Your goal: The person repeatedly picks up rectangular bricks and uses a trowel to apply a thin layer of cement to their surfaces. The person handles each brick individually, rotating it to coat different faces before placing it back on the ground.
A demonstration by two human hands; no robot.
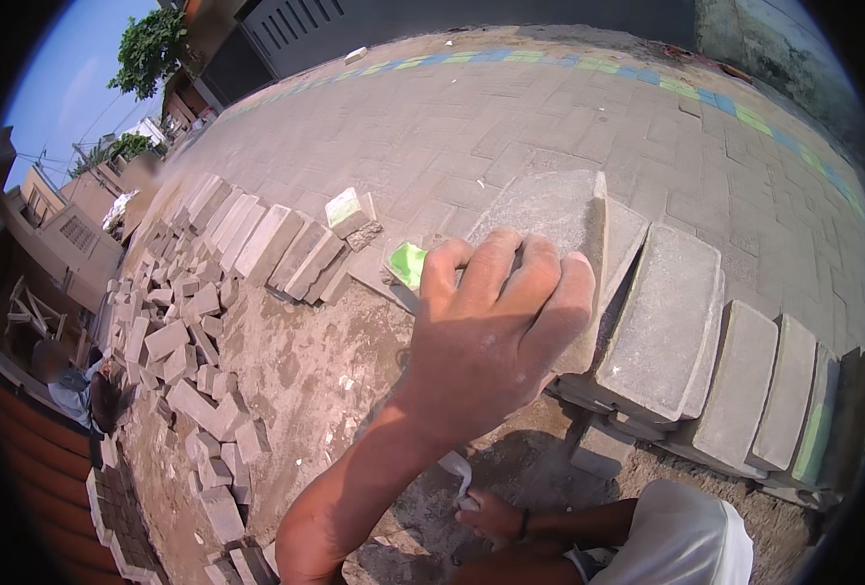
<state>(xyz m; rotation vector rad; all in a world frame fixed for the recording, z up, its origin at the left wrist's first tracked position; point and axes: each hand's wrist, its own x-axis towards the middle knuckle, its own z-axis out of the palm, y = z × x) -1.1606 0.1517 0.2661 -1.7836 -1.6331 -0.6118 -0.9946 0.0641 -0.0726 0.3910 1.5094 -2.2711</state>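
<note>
My left hand [487, 329] reaches up the middle of the view, its fingers bent over a grey concrete paving block [549, 208]; the thumb is mostly hidden. Right of this block, more pavers [663, 322] lean side by side in a row. Just left of my fingers shows a paver piece with bright green paint [407, 265]. Lower down, my right hand [492, 514], with a dark band at the wrist, grips a small hand tool with a curved metal neck [462, 468], which looks like a trowel. The rest of that tool is hard to make out.
Loose pavers [167, 341] lie heaped on bare soil at left, below another leaning row [268, 245]. A person [74, 387] sits low beyond the heap. Behind the rows runs a paved lane [403, 131] with a blue and green painted strip [495, 55], then a dark gate [432, 18].
</note>
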